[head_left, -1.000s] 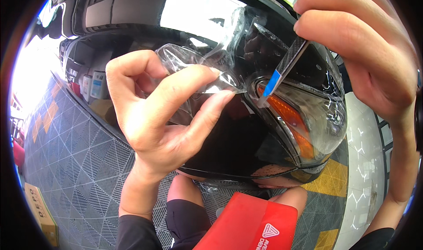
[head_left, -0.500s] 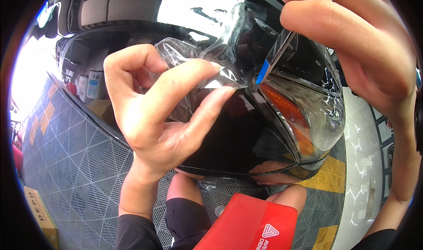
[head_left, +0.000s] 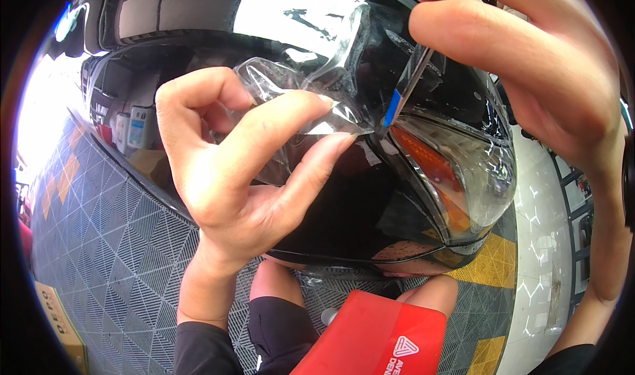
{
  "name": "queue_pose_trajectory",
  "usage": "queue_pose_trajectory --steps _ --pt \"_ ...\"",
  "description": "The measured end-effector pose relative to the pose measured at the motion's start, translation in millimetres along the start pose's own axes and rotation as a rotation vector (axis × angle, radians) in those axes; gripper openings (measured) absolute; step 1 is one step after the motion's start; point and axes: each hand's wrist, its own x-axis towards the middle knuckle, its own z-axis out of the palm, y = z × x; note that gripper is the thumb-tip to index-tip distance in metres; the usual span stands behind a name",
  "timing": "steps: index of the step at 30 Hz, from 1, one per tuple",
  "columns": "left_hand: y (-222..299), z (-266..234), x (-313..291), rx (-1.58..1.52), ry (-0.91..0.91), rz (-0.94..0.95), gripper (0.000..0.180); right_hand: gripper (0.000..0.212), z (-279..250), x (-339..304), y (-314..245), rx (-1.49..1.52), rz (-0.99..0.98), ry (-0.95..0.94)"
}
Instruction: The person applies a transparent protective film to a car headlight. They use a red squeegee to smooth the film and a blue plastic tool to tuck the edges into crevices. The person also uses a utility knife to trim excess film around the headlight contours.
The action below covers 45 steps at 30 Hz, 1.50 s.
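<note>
Thumb and forefinger of my left hand (head_left: 238, 170) pinch a bunched sheet of clear film (head_left: 268, 77), stretched toward a corner of the car's headlight. My right hand (head_left: 529, 64), at the upper right, grips a slim metal cutter knife (head_left: 411, 77) slanting down to the left. Its blue-looking tip rests at or just above the headlight's upper left corner, beside the pulled film edge; exact contact I cannot tell. The headlight (head_left: 486, 183) has a clear lens and an amber strip (head_left: 426, 153). Around it curves the glossy black car body (head_left: 350, 209), with wet-looking clear film over part of it.
Below the bumper are my bent knees in dark shorts (head_left: 281, 329) and a red apron-like piece (head_left: 370, 338). Grey grid floor tiles (head_left: 132, 243) with yellow patches lie underneath. A cardboard box (head_left: 63, 329) stands at the lower left, dark racks (head_left: 582, 223) at the right.
My right hand has shifted slightly left, and the knife stands a little steeper with its tip near the same corner. My left hand keeps its pinch, almost still.
</note>
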Motion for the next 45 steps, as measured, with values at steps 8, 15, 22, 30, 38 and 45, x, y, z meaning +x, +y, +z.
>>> queue_pose_trajectory --steps 8,15,22,30,38,45 --pt "2.8 2.1 -2.2 -0.014 0.007 -0.026 0.039 0.026 1.1 2.9 2.4 0.005 -0.002 -0.018" --pt "5.0 1.7 -4.6 -0.005 -0.003 -0.042 0.039 0.026 1.9 5.2 4.0 0.009 -0.008 -0.025" --pt "4.3 1.5 -3.8 -0.016 0.001 -0.043 0.039 0.026 0.5 5.7 6.4 0.011 -0.01 -0.029" --pt "4.1 0.7 -4.2 -0.005 -0.007 -0.046 0.038 0.026 -0.4 5.1 10.5 0.02 -0.012 -0.03" --pt "4.3 1.3 -4.4 -0.003 -0.007 -0.039 0.039 0.027 0.9 0.2 7.9 0.012 0.0 -0.018" --pt "4.6 2.3 -4.8 -0.004 -0.001 -0.045 0.038 0.027 1.5 -10.9 4.8 0.009 0.025 -0.002"
